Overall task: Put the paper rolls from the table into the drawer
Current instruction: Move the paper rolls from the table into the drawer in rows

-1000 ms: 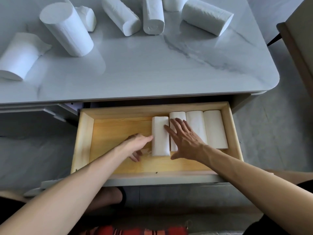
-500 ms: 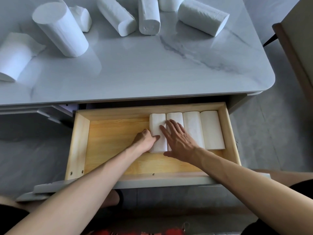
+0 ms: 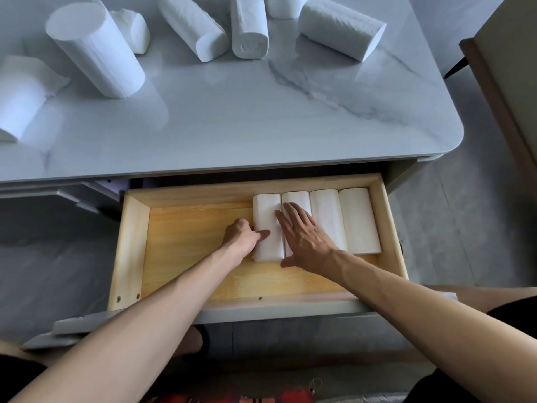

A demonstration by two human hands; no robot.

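Observation:
A wooden drawer [image 3: 132, 245] stands pulled out under the grey marble table [image 3: 261, 117]. Several white paper rolls lie side by side at its right end. My left hand [image 3: 242, 235] is curled against the left side of the leftmost roll [image 3: 266, 207], thumb across its top. My right hand [image 3: 305, 239] lies flat with fingers spread over that roll and its neighbour [image 3: 296, 197]. Several more rolls are on the table: an upright roll [image 3: 96, 50], one at the left edge [image 3: 20, 97], and others lying at the back [image 3: 250, 27].
The drawer's left half shows bare wood floor [image 3: 189, 242]. A wooden chair [image 3: 505, 68] stands to the right of the table. The grey drawer front [image 3: 261, 314] is just above my knees.
My left hand moved right and closed against the leftmost roll, pushing it up to the row. My right hand stayed flat on the rolls.

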